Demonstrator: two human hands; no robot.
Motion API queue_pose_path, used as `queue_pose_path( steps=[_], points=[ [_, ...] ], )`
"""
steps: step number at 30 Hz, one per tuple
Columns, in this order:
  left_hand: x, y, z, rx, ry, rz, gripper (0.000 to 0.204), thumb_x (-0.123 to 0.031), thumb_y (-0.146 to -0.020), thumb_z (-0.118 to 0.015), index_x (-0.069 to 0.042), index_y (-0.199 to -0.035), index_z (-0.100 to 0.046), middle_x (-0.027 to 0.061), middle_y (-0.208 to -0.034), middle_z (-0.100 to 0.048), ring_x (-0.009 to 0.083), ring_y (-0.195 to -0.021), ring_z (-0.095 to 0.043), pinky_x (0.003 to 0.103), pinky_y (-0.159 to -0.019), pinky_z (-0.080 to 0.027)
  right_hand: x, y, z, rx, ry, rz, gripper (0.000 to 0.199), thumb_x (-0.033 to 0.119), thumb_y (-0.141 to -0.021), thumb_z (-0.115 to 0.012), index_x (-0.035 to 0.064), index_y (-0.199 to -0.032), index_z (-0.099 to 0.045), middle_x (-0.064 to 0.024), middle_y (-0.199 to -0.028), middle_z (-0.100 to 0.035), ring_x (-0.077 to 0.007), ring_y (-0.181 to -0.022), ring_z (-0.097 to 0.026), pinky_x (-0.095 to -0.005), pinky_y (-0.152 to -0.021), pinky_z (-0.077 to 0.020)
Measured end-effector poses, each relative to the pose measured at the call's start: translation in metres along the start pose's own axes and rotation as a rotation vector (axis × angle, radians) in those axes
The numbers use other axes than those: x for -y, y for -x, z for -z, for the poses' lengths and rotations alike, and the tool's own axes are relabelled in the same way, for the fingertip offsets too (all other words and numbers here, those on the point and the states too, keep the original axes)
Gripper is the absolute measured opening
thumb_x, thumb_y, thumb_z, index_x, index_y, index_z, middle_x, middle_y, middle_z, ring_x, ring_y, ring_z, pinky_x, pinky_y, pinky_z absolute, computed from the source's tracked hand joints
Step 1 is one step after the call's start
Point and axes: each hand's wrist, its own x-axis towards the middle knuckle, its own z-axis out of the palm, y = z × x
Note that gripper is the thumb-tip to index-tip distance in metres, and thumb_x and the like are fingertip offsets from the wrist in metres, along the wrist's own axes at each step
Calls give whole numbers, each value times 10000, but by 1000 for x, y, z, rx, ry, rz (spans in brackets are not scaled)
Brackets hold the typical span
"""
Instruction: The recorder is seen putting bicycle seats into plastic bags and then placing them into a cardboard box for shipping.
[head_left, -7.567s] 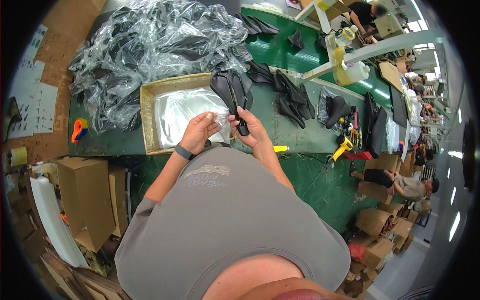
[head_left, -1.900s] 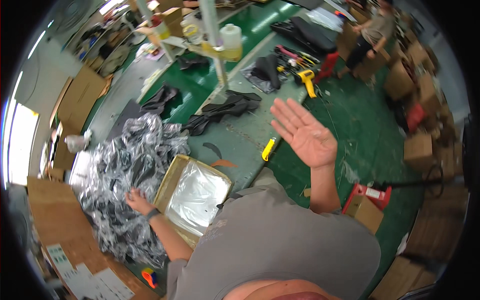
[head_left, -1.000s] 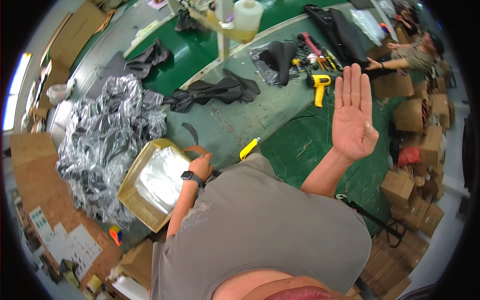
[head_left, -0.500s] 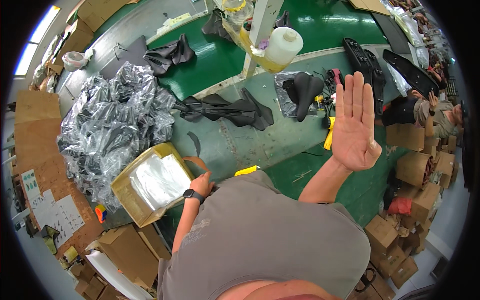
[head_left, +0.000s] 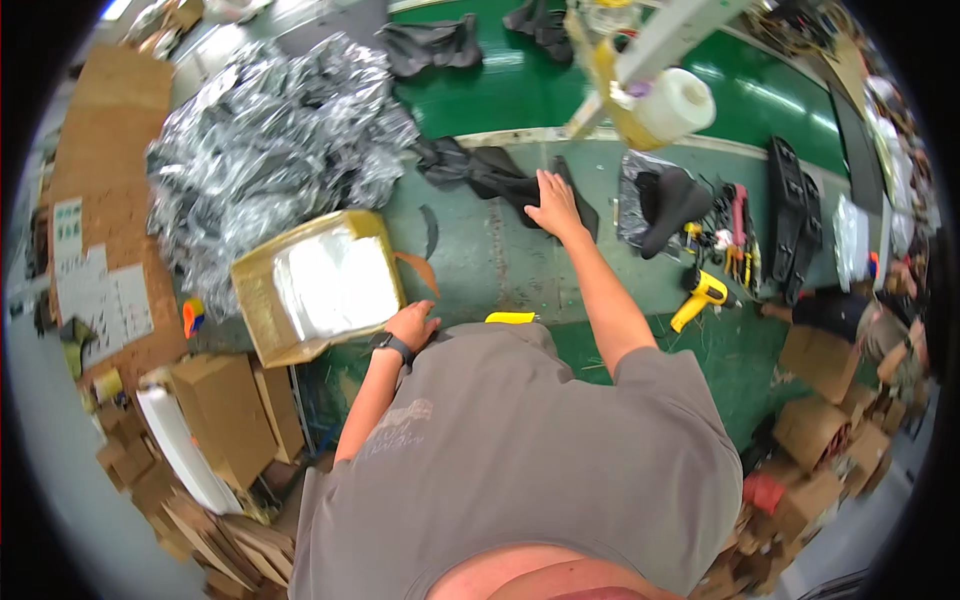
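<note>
My right hand (head_left: 555, 207) reaches over the bench, fingers spread, at a row of black saddle covers (head_left: 490, 172). It holds nothing, and whether it touches the covers is unclear. Close to the body, my left hand (head_left: 411, 323), wearing a dark watch, is by the near right corner of an open cardboard box (head_left: 258, 335), fingers stretched out. Shiny clear plastic (head_left: 335, 275) lies inside that box. Beyond the left hand are a curved brown strip (head_left: 418, 270) and a curved dark strip (head_left: 430, 230). A black bicycle saddle (head_left: 672, 205) rests on a plastic bag to the right.
A big heap of plastic-wrapped dark pieces (head_left: 270, 150) covers the bench's left. A white jug (head_left: 680, 103) hangs by a post (head_left: 675, 45). On the right are a yellow heat gun (head_left: 700, 295), hand tools and long black cases (head_left: 793, 215). Another person (head_left: 885, 330) works far right.
My right hand was raised, palm showing, and has come down leftward to the black covers. The left hand has shifted slightly off the box's edge. The whole view has turned.
</note>
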Motion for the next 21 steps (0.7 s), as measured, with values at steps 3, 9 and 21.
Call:
queue_pose_path(
  steps=[3,9,21],
  points=[
    [36,18,-11,-67,23,66,420,-390,-991,-717,-125,-1315,-693,179,-1197,-768,399,-1091,-739,502,-921,-595,58,-30,-19,10,329,218,580,319,-819,-887,99,-1302,-653,-124,-1336,-672,-355,-1360,-561,-549,-1158,-452],
    [98,11,10,-278,234,326,332,-421,-1006,-685,-129,-1123,-792,150,-1048,-807,392,-993,-755,499,-878,-590,116,-19,-15,-159,378,145,439,366,-803,-910,147,-1145,-744,-71,-1158,-651,-323,-1129,-610,-471,-934,-520],
    [248,-76,-7,-631,160,235,361,-250,-913,-815,-134,-1247,-746,135,-1162,-763,369,-1080,-717,461,-926,-586,190,202,-84,-208,-923,-566,324,43,-988,-749,-19,-1295,-666,-138,-968,-737,-216,-739,-766,-321,-704,-656]
  ],
)
